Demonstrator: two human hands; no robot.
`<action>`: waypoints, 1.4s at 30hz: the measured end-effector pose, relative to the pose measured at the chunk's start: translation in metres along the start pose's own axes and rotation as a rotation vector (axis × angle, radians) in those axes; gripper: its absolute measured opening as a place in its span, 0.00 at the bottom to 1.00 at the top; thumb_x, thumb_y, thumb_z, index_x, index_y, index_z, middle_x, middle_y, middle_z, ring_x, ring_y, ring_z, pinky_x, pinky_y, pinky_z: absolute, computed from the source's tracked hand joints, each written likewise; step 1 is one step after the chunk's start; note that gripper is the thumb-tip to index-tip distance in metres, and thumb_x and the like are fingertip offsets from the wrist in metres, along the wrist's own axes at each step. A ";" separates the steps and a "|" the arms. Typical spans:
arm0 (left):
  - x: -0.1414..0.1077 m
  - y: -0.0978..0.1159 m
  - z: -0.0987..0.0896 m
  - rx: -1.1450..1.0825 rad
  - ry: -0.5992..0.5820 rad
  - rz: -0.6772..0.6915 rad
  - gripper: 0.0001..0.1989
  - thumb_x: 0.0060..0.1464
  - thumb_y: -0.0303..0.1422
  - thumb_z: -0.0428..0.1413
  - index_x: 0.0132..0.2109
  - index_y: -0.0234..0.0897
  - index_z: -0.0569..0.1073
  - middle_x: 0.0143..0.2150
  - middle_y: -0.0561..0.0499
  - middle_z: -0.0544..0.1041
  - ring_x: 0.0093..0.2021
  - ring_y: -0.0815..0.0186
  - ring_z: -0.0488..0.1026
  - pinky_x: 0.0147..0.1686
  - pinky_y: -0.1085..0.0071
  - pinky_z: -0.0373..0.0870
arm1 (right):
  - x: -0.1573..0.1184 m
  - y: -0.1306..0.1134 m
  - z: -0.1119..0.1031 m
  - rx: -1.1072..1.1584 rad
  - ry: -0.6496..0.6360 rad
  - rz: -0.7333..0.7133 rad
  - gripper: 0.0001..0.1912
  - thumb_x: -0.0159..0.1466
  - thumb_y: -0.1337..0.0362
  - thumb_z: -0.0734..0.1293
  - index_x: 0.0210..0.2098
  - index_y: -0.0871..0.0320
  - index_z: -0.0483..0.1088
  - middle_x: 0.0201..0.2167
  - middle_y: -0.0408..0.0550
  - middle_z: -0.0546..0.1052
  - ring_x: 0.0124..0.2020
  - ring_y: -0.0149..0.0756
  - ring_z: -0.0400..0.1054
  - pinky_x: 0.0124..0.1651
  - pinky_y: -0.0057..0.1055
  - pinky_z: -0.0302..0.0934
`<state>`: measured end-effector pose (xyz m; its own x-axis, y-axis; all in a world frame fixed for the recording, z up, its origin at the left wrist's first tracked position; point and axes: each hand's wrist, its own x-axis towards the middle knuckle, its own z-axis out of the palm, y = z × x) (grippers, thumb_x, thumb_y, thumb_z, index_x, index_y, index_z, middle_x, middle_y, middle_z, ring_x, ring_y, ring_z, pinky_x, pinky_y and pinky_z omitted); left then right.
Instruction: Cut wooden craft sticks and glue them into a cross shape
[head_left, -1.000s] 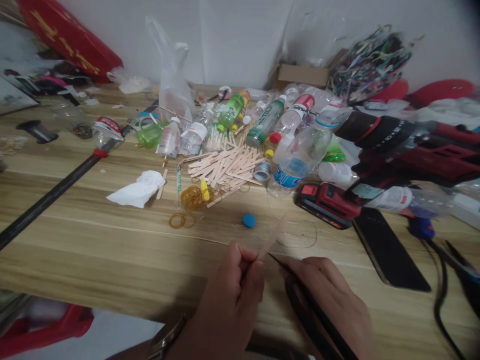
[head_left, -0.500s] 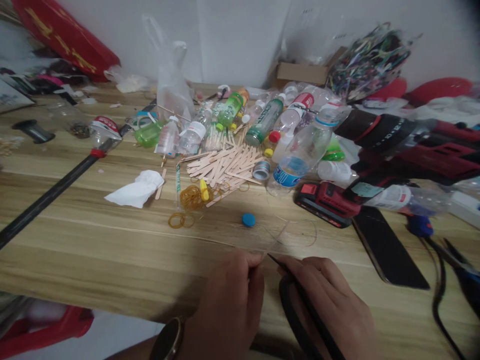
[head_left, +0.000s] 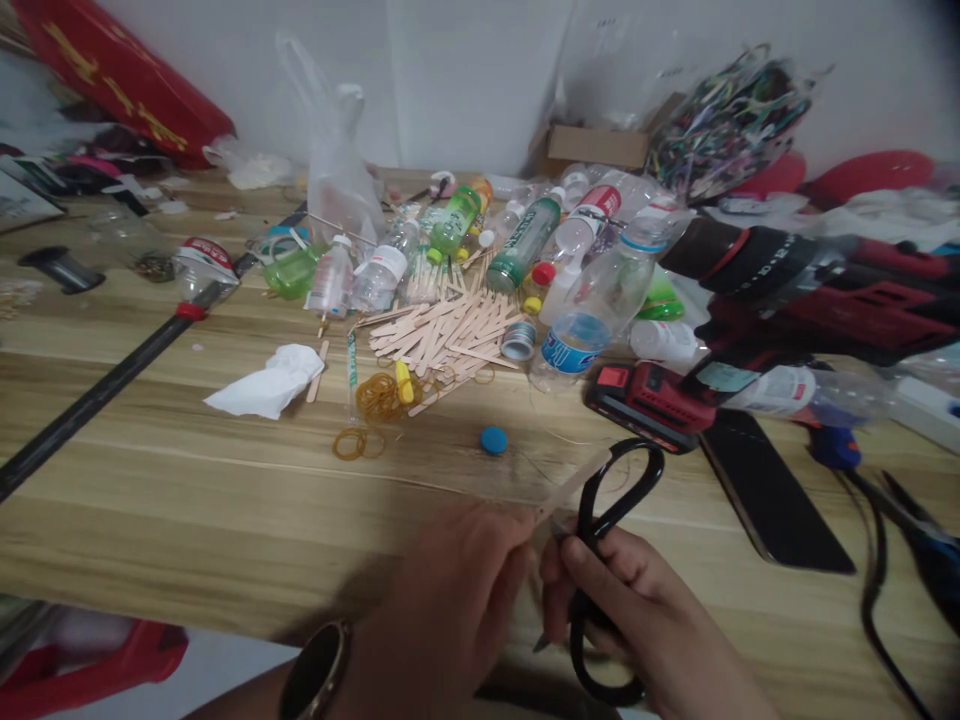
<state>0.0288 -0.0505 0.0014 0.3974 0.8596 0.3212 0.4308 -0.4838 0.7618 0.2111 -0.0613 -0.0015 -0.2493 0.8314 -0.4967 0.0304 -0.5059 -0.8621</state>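
While the left hand (head_left: 461, 590) is pinching a wooden stick (head_left: 571, 489) near the front edge of the surface (head_left: 270, 510), the right hand (head_left: 637, 605) is clasping newly turned scissors (head_left: 589, 505), their handles spreading apart.

A pale, flat wooden stick (head_left: 571, 487) slants up and right in the lower centre of the frame, its lower end hidden. Just right, the black-handled scissors (head_left: 587, 522) are tilted, blades spread leftward and partly covered, handle loops above and below.
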 end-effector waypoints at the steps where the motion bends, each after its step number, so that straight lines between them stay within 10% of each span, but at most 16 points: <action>1: 0.001 0.003 -0.001 -0.142 -0.016 -0.133 0.10 0.68 0.33 0.45 0.44 0.39 0.70 0.35 0.50 0.77 0.36 0.63 0.74 0.36 0.69 0.70 | 0.000 -0.001 0.001 -0.019 0.030 -0.030 0.29 0.60 0.37 0.65 0.32 0.59 0.71 0.18 0.43 0.74 0.14 0.22 0.42 0.18 0.24 0.36; 6: 0.015 0.009 -0.005 -0.705 -0.154 -0.535 0.15 0.64 0.46 0.49 0.36 0.40 0.64 0.22 0.60 0.62 0.22 0.71 0.58 0.25 0.74 0.58 | 0.003 -0.001 0.002 -0.468 0.244 -0.462 0.23 0.68 0.51 0.62 0.22 0.55 0.75 0.22 0.45 0.75 0.26 0.33 0.68 0.31 0.28 0.63; 12: 0.018 0.007 0.007 -0.990 -0.162 -0.715 0.20 0.58 0.52 0.53 0.33 0.42 0.58 0.20 0.64 0.58 0.19 0.73 0.50 0.20 0.75 0.48 | 0.002 0.015 -0.020 -1.157 0.503 -1.010 0.14 0.69 0.69 0.59 0.48 0.55 0.74 0.30 0.48 0.79 0.35 0.38 0.74 0.33 0.28 0.68; 16: 0.015 0.003 0.006 -0.829 -0.159 -0.548 0.17 0.61 0.48 0.53 0.34 0.40 0.63 0.23 0.61 0.59 0.23 0.71 0.53 0.23 0.74 0.52 | -0.001 0.006 -0.020 -0.974 0.372 -0.889 0.12 0.69 0.66 0.60 0.37 0.54 0.75 0.28 0.46 0.78 0.32 0.37 0.73 0.32 0.28 0.67; 22: 0.013 -0.005 -0.002 -0.449 -0.102 -0.261 0.10 0.66 0.35 0.49 0.37 0.40 0.70 0.33 0.54 0.73 0.34 0.66 0.67 0.36 0.71 0.62 | -0.003 -0.010 -0.006 -0.108 -0.054 -0.080 0.26 0.65 0.41 0.62 0.29 0.58 0.70 0.18 0.43 0.74 0.15 0.23 0.46 0.18 0.24 0.38; 27: 0.019 -0.008 -0.005 -0.476 -0.142 -0.222 0.11 0.67 0.37 0.50 0.36 0.40 0.72 0.35 0.53 0.76 0.36 0.65 0.71 0.38 0.70 0.65 | -0.003 -0.005 -0.007 0.306 -0.267 0.104 0.24 0.60 0.41 0.68 0.28 0.57 0.65 0.11 0.39 0.66 0.13 0.23 0.48 0.16 0.22 0.33; 31: 0.023 -0.007 0.000 -0.573 -0.139 -0.318 0.12 0.64 0.41 0.52 0.35 0.39 0.69 0.29 0.55 0.70 0.30 0.67 0.66 0.31 0.71 0.62 | 0.000 0.002 -0.010 -0.001 -0.074 -0.085 0.24 0.66 0.43 0.62 0.29 0.57 0.68 0.14 0.42 0.70 0.13 0.25 0.50 0.15 0.22 0.37; 37: 0.023 0.003 0.016 -0.820 -0.095 -0.533 0.16 0.64 0.47 0.50 0.34 0.41 0.61 0.22 0.61 0.59 0.23 0.70 0.55 0.24 0.74 0.55 | 0.010 0.016 -0.021 -0.905 0.578 -0.874 0.12 0.68 0.64 0.62 0.44 0.55 0.77 0.32 0.49 0.80 0.38 0.41 0.73 0.36 0.31 0.67; 39: 0.021 0.003 0.015 -0.732 -0.082 -0.498 0.14 0.65 0.44 0.49 0.35 0.40 0.63 0.23 0.60 0.61 0.24 0.69 0.57 0.25 0.73 0.56 | 0.011 0.012 -0.021 -0.979 0.584 -0.952 0.13 0.69 0.66 0.60 0.42 0.56 0.77 0.30 0.48 0.79 0.36 0.39 0.73 0.34 0.30 0.67; 42: 0.017 -0.003 0.008 -0.427 -0.070 -0.297 0.09 0.67 0.35 0.48 0.38 0.39 0.69 0.30 0.55 0.70 0.32 0.66 0.66 0.34 0.71 0.63 | 0.008 0.001 -0.016 -0.624 0.238 -0.615 0.20 0.69 0.54 0.60 0.27 0.56 0.74 0.22 0.47 0.75 0.22 0.32 0.66 0.22 0.26 0.59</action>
<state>0.0406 -0.0354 0.0001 0.3677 0.9295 0.0298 0.1704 -0.0988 0.9804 0.2243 -0.0513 -0.0083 -0.1907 0.9741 0.1214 0.4943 0.2021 -0.8455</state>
